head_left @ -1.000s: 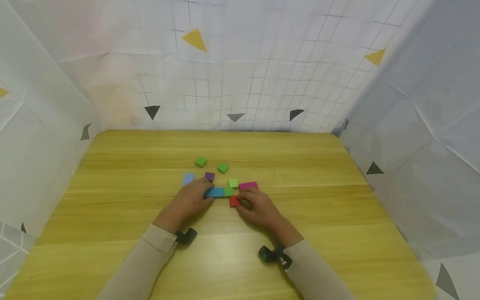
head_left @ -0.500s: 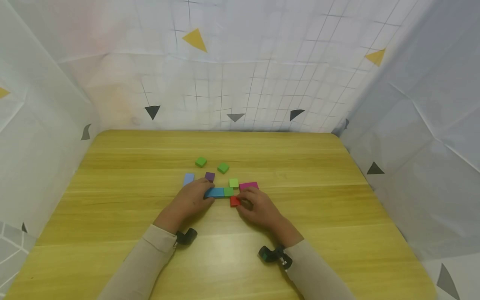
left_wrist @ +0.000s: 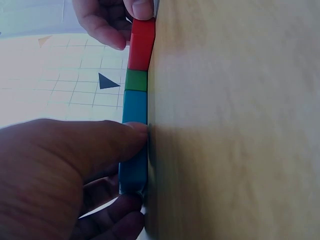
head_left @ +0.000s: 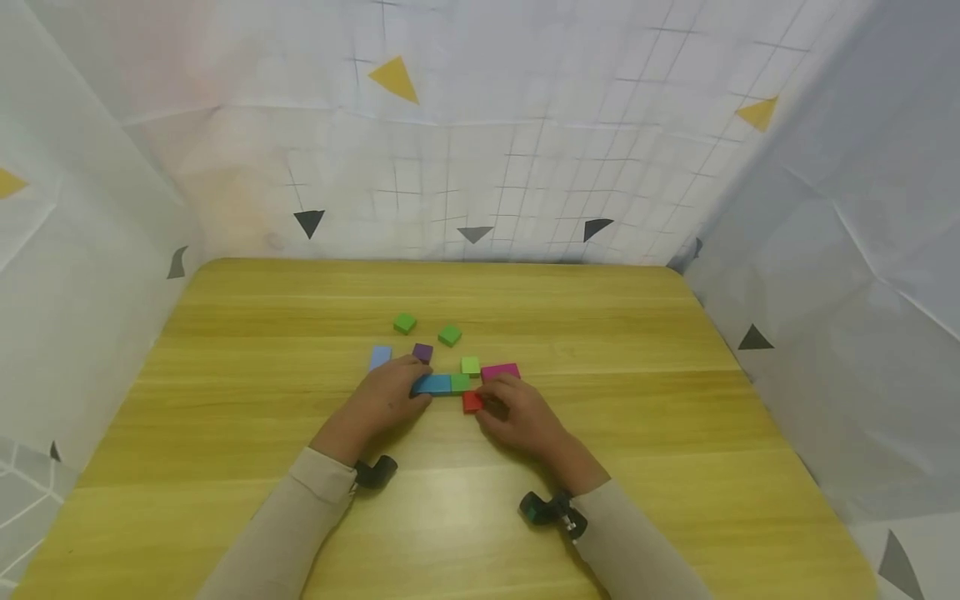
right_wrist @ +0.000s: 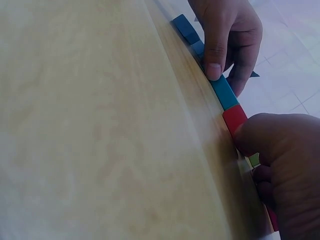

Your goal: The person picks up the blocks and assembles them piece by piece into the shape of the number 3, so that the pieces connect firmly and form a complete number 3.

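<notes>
A long blue block (head_left: pixel 437 384) lies flat on the table, and my left hand (head_left: pixel 384 402) grips its left part, thumb on the near side. In the left wrist view the thumb presses the side of the blue block (left_wrist: pixel 134 167). A green block (head_left: pixel 461 383) sits against the blue block's right end. Just in front of the green one is a red block (head_left: pixel 472 402), pinched by my right hand (head_left: pixel 525 419). The right wrist view shows the right thumb on the red block (right_wrist: pixel 233 120); the fingers behind are partly hidden.
Behind the row stand a light green block (head_left: pixel 470 366) and a magenta block (head_left: pixel 501 371). A purple block (head_left: pixel 423 352) and a light blue block (head_left: pixel 381 356) lie near my left fingers. Farther back are two green blocks (head_left: pixel 405 322). White patterned cloth (head_left: pixel 465 167) hangs around the wooden table (head_left: pixel 615 350).
</notes>
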### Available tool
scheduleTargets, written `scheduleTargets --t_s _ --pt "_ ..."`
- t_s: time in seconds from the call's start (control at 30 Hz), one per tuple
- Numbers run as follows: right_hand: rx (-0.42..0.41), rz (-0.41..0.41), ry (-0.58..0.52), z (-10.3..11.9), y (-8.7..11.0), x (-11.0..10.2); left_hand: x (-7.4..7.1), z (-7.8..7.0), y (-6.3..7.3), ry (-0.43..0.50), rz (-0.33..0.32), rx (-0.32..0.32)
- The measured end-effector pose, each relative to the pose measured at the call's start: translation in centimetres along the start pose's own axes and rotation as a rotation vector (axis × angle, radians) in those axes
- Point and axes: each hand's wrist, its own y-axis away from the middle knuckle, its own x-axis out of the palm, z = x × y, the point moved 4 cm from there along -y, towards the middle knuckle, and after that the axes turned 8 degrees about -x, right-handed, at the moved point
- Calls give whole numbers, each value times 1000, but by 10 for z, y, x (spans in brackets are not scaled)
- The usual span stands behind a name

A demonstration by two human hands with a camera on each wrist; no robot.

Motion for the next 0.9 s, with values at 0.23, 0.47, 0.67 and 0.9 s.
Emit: scheduleTargets --t_s 0.23,0.47,0.67,0.9 --pt "32 17 -23 0 0 -2 0 -1 -1 -1 -7 3" --pt "42 21 -27 0 0 -3 0 -2 0 4 9 -13" --pt "20 -10 -19 1 -2 -6 1 0 0 8 0 1" --pt "51 -38 -31 -2 -15 -11 2 1 -1 9 -2 14"
